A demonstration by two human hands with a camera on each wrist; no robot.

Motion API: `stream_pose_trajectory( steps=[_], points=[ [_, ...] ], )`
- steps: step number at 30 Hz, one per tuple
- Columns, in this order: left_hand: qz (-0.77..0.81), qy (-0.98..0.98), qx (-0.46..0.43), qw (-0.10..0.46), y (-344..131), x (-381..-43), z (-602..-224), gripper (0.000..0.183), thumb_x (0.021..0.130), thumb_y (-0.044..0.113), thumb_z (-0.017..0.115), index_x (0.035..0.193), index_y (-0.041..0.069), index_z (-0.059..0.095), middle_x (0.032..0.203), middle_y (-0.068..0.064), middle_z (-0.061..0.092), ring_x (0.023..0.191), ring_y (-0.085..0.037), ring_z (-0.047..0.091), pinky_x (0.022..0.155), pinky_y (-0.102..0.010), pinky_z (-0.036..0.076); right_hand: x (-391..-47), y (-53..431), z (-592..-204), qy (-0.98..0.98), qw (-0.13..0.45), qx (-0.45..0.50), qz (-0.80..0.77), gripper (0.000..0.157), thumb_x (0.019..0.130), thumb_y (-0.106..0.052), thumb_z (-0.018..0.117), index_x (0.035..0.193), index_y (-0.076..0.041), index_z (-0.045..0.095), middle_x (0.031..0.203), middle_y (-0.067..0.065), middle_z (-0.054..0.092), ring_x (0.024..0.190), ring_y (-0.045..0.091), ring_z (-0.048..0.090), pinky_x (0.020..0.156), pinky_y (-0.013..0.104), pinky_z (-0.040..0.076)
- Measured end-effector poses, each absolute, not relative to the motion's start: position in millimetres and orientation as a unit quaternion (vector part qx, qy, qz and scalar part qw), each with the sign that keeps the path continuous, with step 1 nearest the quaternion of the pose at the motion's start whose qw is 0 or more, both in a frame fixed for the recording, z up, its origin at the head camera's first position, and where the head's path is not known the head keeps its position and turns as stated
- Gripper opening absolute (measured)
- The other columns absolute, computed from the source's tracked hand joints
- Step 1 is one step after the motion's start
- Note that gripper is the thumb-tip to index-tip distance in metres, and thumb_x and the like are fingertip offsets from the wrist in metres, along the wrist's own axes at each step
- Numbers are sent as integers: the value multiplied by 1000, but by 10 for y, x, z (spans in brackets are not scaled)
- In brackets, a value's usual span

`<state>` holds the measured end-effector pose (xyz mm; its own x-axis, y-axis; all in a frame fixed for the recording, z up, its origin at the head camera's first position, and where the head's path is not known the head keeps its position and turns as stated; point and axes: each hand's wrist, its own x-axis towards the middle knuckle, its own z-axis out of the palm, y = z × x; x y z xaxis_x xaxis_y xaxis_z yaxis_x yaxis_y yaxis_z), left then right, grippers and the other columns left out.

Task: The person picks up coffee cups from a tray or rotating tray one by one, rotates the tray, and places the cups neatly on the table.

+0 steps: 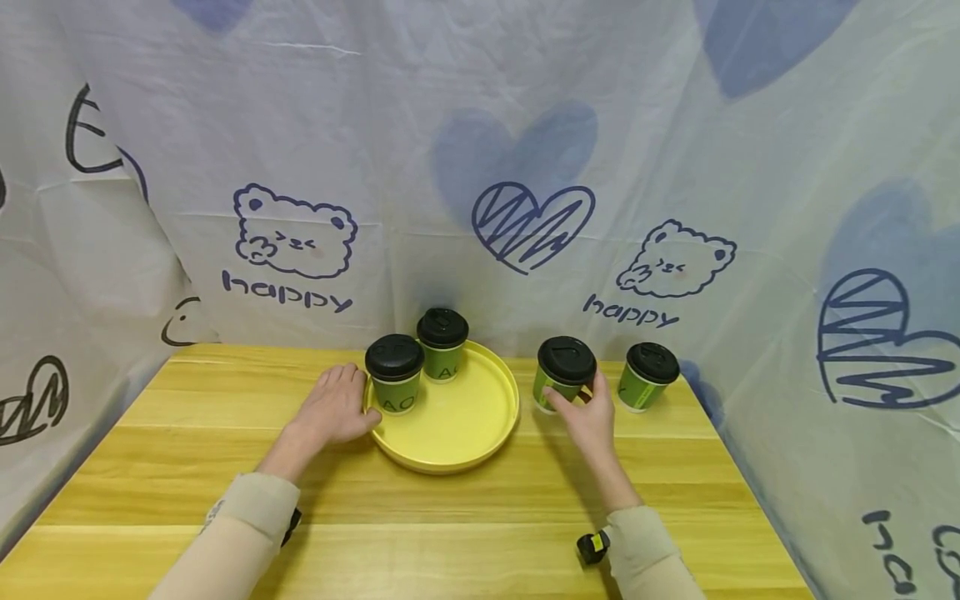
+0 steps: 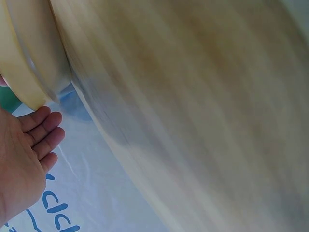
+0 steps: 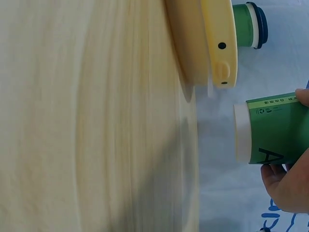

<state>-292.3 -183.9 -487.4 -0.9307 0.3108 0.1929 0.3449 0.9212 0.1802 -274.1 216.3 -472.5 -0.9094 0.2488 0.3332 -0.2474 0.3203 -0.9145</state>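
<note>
My right hand grips a green paper coffee cup with a black lid, thumb on one side and fingers round the other. In the right wrist view the base of this cup hangs above the tabletop. A round yellow tray lies to its left, bearing two similar lidded cups, one nearer and one behind. Beside the tray's left rim rests my left hand, its fingers loosely extended; the left wrist view shows its fingertips right at the rim.
Another lidded green cup stands on the wooden table at the right, close beyond my right hand. A white cloth printed with hearts and bears hangs behind the table and along both sides.
</note>
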Motion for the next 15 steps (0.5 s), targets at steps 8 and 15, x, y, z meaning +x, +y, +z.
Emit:
stream_pose_trajectory(
  steps=[8,15],
  points=[
    [-109,-977,-166,80,-1836,-2908,-4871,70,85,37,64,130,-15,52,129,-32,53,122,-47,49,114,-61,35,-2785,2248,-4729,-782,217,-8,584,71,84,-6,84,145,1,49,140,24,53,132,40,52,115,53,42],
    [-114,-976,-164,80,-1832,-2902,-4881,71,84,39,65,130,-14,52,129,-30,54,121,-46,49,114,-59,36,-2836,2320,-4763,-789,221,-20,573,72,83,-7,83,146,0,48,140,23,55,129,39,53,113,53,44]
  ],
)
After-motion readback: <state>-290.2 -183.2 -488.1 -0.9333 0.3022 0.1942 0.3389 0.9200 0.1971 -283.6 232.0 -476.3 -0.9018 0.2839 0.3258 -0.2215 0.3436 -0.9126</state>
